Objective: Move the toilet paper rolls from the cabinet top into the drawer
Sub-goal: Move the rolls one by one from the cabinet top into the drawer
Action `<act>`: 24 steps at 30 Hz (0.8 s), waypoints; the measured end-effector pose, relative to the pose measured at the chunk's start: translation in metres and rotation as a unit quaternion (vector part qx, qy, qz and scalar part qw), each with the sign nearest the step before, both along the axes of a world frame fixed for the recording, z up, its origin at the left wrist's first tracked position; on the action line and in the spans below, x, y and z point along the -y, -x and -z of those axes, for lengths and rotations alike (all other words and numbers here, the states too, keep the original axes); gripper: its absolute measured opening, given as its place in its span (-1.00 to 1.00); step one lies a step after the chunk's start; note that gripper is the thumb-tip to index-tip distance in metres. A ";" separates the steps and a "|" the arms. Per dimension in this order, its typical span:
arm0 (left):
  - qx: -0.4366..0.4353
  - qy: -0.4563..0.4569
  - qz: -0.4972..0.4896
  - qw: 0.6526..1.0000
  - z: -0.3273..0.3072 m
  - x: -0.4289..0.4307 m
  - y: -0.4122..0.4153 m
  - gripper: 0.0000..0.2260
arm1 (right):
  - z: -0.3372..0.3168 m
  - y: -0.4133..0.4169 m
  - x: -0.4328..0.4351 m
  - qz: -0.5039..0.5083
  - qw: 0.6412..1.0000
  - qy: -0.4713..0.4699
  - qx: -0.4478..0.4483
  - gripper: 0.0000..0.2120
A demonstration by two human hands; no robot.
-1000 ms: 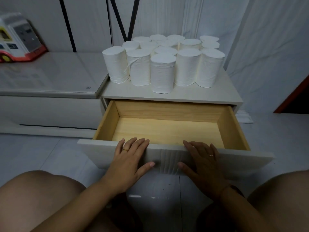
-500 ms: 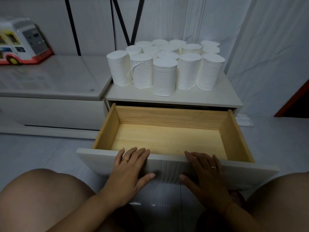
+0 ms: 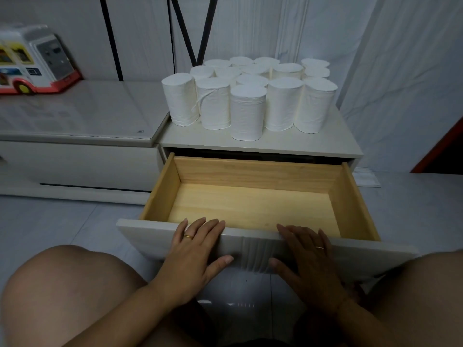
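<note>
Several white toilet paper rolls (image 3: pixel 246 112) stand upright in a tight cluster on the small white cabinet top (image 3: pixel 335 144). Below it the wooden drawer (image 3: pixel 253 206) is pulled far out, with nothing inside. My left hand (image 3: pixel 194 249) lies on the drawer's white front panel (image 3: pixel 142 234), fingers hooked over its top edge. My right hand (image 3: pixel 307 251) grips the same panel further right, fingers over the edge too. Both hands wear a ring.
A low white unit with a glossy top (image 3: pixel 80 113) adjoins the cabinet on the left and carries a toy bus (image 3: pixel 35 63). White draped sheets hang behind and to the right. My bare knees frame the tiled floor (image 3: pixel 50 221) below the drawer.
The drawer has slid further out toward me under both hands. The hands keep their grip on the front panel.
</note>
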State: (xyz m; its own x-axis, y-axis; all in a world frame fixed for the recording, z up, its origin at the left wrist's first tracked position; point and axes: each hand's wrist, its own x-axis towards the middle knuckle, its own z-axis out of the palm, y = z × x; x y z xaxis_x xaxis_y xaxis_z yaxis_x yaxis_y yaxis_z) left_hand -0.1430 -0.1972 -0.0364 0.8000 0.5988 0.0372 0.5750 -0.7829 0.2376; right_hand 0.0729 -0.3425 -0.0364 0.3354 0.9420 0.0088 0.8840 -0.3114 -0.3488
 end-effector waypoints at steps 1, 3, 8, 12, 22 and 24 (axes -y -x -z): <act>0.003 0.003 0.001 1.000 -0.001 0.000 0.000 -0.30 | -0.001 0.000 -0.001 0.001 1.000 0.002 -0.002 -0.17; 0.008 0.012 0.006 1.000 -0.004 -0.002 -0.001 -0.29 | -0.003 0.001 -0.005 0.003 1.000 0.001 -0.010 -0.22; 0.007 -0.001 0.023 1.000 -0.017 -0.026 -0.010 -0.29 | -0.020 -0.003 -0.046 -0.016 0.996 -0.074 -0.044 -0.25; 0.038 -0.033 0.001 0.999 -0.035 -0.072 -0.029 -0.29 | -0.037 -0.024 -0.110 -0.023 0.989 -0.138 -0.037 -0.26; 0.104 -0.003 -0.057 0.993 -0.041 -0.154 -0.047 -0.26 | -0.086 -0.097 -0.258 0.029 0.958 -0.264 -0.111 -0.21; 0.106 0.022 -0.062 0.992 -0.038 -0.161 -0.048 -0.26 | -0.093 -0.109 -0.278 0.024 0.959 -0.263 -0.108 -0.16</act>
